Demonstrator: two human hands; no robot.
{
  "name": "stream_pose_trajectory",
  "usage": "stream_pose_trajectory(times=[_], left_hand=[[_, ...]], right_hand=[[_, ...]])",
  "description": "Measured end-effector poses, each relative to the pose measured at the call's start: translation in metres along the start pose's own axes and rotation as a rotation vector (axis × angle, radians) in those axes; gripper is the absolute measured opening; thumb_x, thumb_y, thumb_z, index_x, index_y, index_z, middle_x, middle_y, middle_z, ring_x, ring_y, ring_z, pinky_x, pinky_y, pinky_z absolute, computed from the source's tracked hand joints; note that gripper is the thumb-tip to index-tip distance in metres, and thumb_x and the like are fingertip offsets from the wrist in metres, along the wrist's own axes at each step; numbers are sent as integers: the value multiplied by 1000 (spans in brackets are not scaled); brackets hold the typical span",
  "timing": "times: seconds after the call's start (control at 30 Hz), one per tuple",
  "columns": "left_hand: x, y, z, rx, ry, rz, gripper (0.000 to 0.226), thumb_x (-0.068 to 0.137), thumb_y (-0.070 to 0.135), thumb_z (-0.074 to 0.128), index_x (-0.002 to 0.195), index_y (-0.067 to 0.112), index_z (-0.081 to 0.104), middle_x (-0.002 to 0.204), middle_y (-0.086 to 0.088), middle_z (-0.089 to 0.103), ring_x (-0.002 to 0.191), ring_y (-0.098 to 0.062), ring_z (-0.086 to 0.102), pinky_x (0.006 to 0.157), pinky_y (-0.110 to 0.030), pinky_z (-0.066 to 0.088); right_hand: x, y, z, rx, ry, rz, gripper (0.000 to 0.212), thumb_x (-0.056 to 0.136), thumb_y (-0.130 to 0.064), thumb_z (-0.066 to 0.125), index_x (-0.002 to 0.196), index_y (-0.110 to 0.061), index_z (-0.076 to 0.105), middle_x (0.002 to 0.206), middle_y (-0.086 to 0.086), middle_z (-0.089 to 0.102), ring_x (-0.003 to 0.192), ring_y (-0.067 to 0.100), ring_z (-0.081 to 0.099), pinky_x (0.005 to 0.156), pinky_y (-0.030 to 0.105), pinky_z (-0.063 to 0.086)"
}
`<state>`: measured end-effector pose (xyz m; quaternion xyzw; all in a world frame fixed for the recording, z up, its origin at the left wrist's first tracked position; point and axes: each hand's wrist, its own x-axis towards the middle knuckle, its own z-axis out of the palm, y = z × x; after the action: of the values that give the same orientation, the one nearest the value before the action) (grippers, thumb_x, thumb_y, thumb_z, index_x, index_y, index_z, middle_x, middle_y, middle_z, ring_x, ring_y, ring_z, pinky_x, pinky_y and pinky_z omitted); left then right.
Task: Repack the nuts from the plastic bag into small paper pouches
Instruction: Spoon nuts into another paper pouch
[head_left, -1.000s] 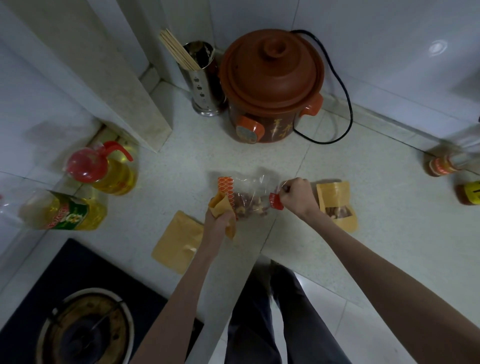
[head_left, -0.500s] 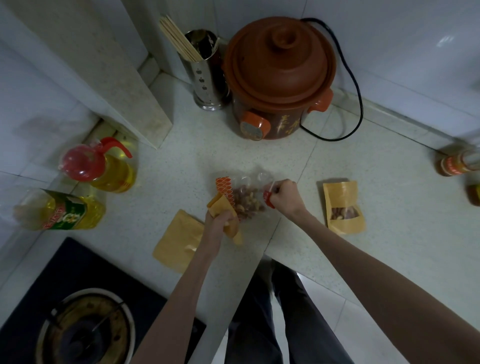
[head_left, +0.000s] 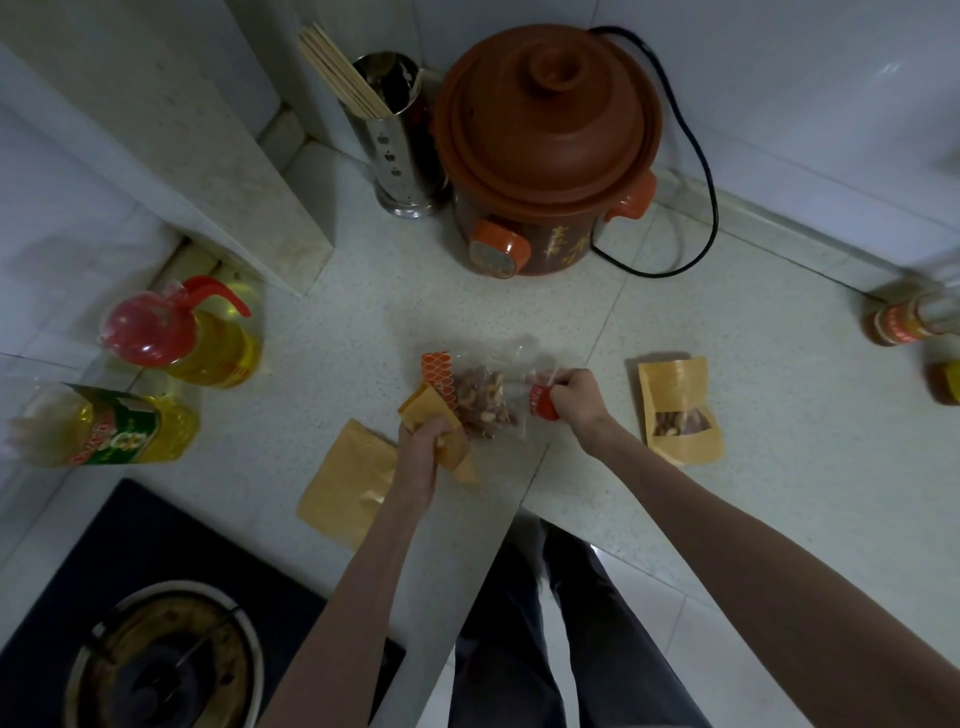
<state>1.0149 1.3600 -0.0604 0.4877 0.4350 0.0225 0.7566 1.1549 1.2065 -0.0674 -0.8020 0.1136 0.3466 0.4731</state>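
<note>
Head view: my left hand (head_left: 423, 441) grips an open pouch (head_left: 434, 418) at seven o'clock of the nut bag (head_left: 485, 397); right hand (head_left: 574, 395) pinches the bag's three-o'clock end. Filling step; next, I judge, tip bag into pouch mouth.

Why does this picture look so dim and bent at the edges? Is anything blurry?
Head view: dim light with a bluish cast; the wide lens bows the wall edges and stretches the forearms. The bottles at the right edge smear into blur. The clay pot and plastic bag of nuts near the centre stay fairly sharp. A soft glare patch shows on the upper right wall.
</note>
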Motion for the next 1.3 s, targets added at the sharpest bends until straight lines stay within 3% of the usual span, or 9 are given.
stream_pose_trajectory(times=[0.1, 0.2, 0.27, 0.5, 0.63, 0.83, 1.03, 1.2, 1.3], left_hand=[[1, 0, 1, -11, 5, 9, 26, 65, 7, 58, 50, 26, 50, 50, 14, 48, 47, -2, 47, 47, -17, 42], [1, 0, 1, -5, 22, 6, 23, 65, 8, 59, 55, 26, 50, 51, 12, 49, 48, -3, 48, 50, -20, 43], [2, -1, 1, 5, 26, 10, 24, 66, 8, 58, 56, 27, 48, 51, 12, 48, 49, -3, 47, 51, -22, 42], [1, 1, 1, 12, 14, 6, 18, 67, 10, 58, 62, 24, 48, 55, 10, 49, 54, -8, 48, 57, -26, 41], [0, 3, 4, 42, 36, 4, 21, 73, 6, 56, 64, 22, 48, 57, 8, 49, 55, -9, 48, 60, -29, 40], [-3, 7, 8, 56, 23, 1, 12, 72, 10, 56, 69, 21, 51, 60, 7, 51, 59, -9, 50, 62, -29, 41], [-4, 11, 13, 59, 80, -30, 20, 79, 4, 53, 70, 22, 48, 63, 4, 47, 62, -13, 45, 63, -32, 39], [-6, 14, 17, 55, 149, -82, 31, 82, 7, 55, 112, 7, 46, 84, -3, 52, 77, -17, 53, 68, -33, 46], [-17, 21, 27, 143, 207, -8, 47, 72, 15, 61, 115, -1, 52, 88, -9, 55, 81, -24, 53, 68, -34, 46]], right_hand=[[0, 5, -6, 55, 2, 22, 24, 88, 6, 48, 102, 1, 68, 99, 2, 61, 79, 7, 57, 61, 18, 48], [3, 9, -13, 74, 33, 39, 24, 87, 7, 47, 99, 3, 68, 101, 12, 64, 88, 20, 60, 77, 35, 53], [3, 9, -18, 85, 53, 26, 26, 85, 8, 45, 86, 1, 69, 95, 16, 65, 83, 21, 60, 74, 36, 52], [2, 9, -41, 201, 63, 2, 24, 87, -2, 58, 73, -20, 68, 78, -3, 64, 78, 15, 63, 70, 32, 56], [0, 8, -55, 263, 72, 8, 40, 87, 3, 56, 62, -22, 73, 68, -1, 71, 58, 12, 69, 47, 23, 54], [-1, 13, -78, 309, 127, 24, 20, 93, -2, 51, 83, -5, 68, 51, 3, 68, 43, 16, 65, 42, 22, 52], [-2, 9, -106, 343, 177, 31, 16, 95, -6, 52, 89, 0, 65, 60, 15, 64, 38, 16, 61, 42, 23, 53], [-10, 3, -130, 303, 190, 20, 18, 95, -4, 51, 96, 4, 67, 65, 20, 65, 40, 18, 61, 44, 26, 56], [-20, -4, -144, 275, 194, 17, 19, 95, -3, 50, 98, 5, 68, 64, 18, 64, 35, 14, 58, 40, 23, 52]])
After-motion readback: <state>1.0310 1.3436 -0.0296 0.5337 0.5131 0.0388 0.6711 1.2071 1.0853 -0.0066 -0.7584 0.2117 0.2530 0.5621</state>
